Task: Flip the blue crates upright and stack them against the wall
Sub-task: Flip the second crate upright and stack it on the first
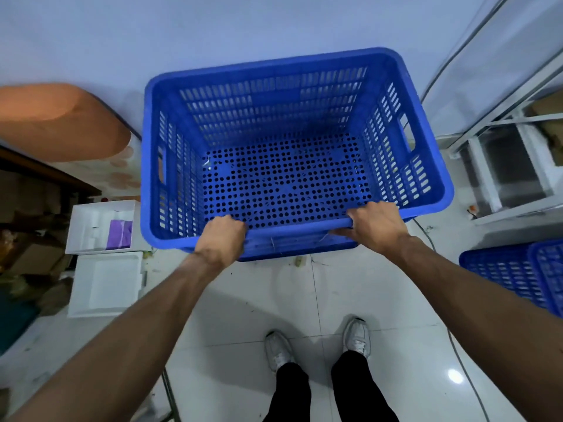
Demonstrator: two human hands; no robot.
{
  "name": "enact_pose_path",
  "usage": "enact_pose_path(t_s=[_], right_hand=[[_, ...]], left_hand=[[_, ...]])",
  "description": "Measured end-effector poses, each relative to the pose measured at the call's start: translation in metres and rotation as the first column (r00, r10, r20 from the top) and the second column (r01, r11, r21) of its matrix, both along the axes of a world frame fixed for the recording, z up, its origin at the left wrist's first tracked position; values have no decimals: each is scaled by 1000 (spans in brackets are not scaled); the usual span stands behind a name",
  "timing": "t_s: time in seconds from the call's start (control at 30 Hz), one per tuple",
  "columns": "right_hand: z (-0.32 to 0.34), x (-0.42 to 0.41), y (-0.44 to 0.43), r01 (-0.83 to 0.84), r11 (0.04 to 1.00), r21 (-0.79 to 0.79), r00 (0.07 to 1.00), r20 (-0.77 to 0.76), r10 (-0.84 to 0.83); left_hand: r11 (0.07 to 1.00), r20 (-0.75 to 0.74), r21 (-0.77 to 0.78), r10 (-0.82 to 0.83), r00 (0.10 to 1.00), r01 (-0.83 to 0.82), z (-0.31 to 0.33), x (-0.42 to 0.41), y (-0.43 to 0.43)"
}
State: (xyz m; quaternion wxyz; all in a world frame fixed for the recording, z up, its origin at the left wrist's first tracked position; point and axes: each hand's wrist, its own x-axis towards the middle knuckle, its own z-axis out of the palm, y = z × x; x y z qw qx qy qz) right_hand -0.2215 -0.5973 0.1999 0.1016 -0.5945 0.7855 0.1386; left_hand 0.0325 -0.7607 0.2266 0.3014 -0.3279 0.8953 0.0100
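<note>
1. Fingers of my left hand (221, 236) are curled over the near rim of the crate (286, 138), clamped on it, knuckles up.
2. My right hand (376, 225) grips the same near rim further toward the crate's right corner; its fingers are wrapped over the edge and its thumb lies along the rim.
3. I see the crate upright, open side up, its perforated bottom and slotted walls in plain view, with nothing in it.
4. Its far rim sits close to the wall (213, 28); I cannot tell whether they touch.
5. Under the near rim I see a second blue edge, so the crate seems to sit in or on another one; I cannot tell how many lie beneath.
6. More blue crates (518, 272) sit on the floor (253, 303) at the right edge of the view, well apart from the held one.
7. White foam trays (103, 283) lie on the floor just left of the crate, one holding a purple piece.
8. A metal rack (499, 126) stands to the right of the crate, by the wall.
9. My shoes (356, 338) stand on the tiles, near the bottom of the view, below the crate.
</note>
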Motion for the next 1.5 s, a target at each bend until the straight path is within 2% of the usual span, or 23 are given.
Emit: enact_pose_path(t_s=[0.1, 0.3, 0.4, 0.6, 0.8, 0.9, 1.1, 1.2, 1.33, 1.5], right_hand=[[-2, 3, -6, 34, 998, -47, 999, -9, -34], [-12, 15, -15, -1, 1000, -22, 1000, 2, 1], [-7, 15, -18, -8, 1000, 9, 1000, 3, 8], [2, 12, -21, -100, 995, 26, 994, -48, 101], [-22, 21, 1, -20, 988, -155, 999, -38, 14], [-23, 17, 4, -46, 978, -201, 999, 2, 47], [-15, 8, -4, -88, 987, -133, 995, 23, 92], [-15, 13, -4, -37, 995, -97, 999, 31, 40], [-15, 27, -4, 125, 990, -62, 992, 39, -122], [-24, 49, -1, 209, 943, -259, 977, 15, -212]], left_hand=[[999, -7, -37, -24, 1000, 24, 5, -6, -15], [996, -48, 17, 86, 995, -85, -13, 13, -15], [996, -87, 19, 87, 992, -86, -17, 15, -19], [994, -133, 3, 107, 985, -108, -22, 15, -14], [992, -161, 16, 127, 979, -126, -30, 22, -10], [994, -150, 13, 109, 983, -108, -28, 24, -5], [996, -121, 55, 70, 990, -64, -20, 21, -10], [997, -94, 49, 56, 994, -52, -17, 17, -13], [999, -65, -11, 51, 997, -52, -20, 9, -13], [992, -14, -78, 94, 995, -95, -19, 6, -9]])
